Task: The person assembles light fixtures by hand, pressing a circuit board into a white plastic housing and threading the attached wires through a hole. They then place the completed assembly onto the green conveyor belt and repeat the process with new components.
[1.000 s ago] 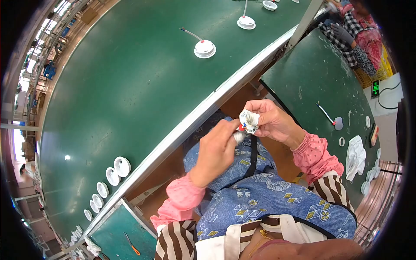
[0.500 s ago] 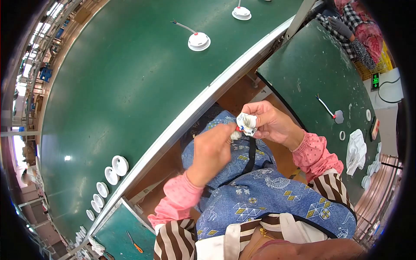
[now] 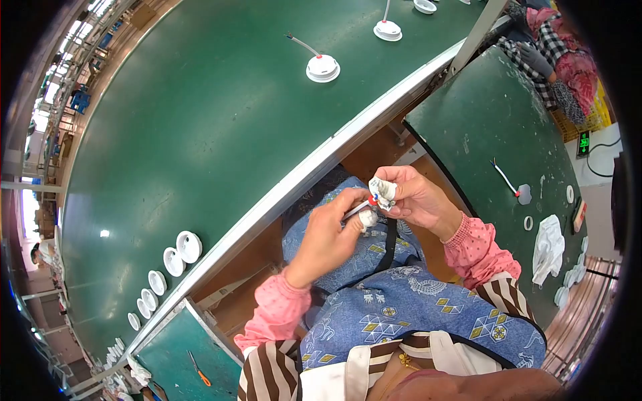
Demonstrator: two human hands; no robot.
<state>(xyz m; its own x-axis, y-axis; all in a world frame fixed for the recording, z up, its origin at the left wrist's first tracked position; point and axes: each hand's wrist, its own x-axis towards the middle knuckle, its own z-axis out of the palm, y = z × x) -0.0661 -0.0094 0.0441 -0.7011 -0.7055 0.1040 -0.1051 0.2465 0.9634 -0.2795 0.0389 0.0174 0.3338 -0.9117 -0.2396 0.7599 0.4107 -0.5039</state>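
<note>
Left hand [image 3: 328, 234] pinching small red-tipped white part [image 3: 367, 215], right hand [image 3: 418, 197] gripping crumpled white cloth [image 3: 384, 190]; could slip into lap if pinch loosens.

Both hands raised over the lap, left hand [image 3: 328, 234] and right hand [image 3: 418, 199] fingertips pinched together

open belt [image 3: 200, 134] ahead, white cups [image 3: 175, 257] left, table edge [image 3: 321, 164] close

A long green conveyor belt [image 3: 200, 134] with a metal edge rail [image 3: 314, 167] runs diagonally; beside it stands a green worktable [image 3: 495, 120] (scuffed in places). Bright daylight enters through windows [image 3: 40, 113] at far left
</note>
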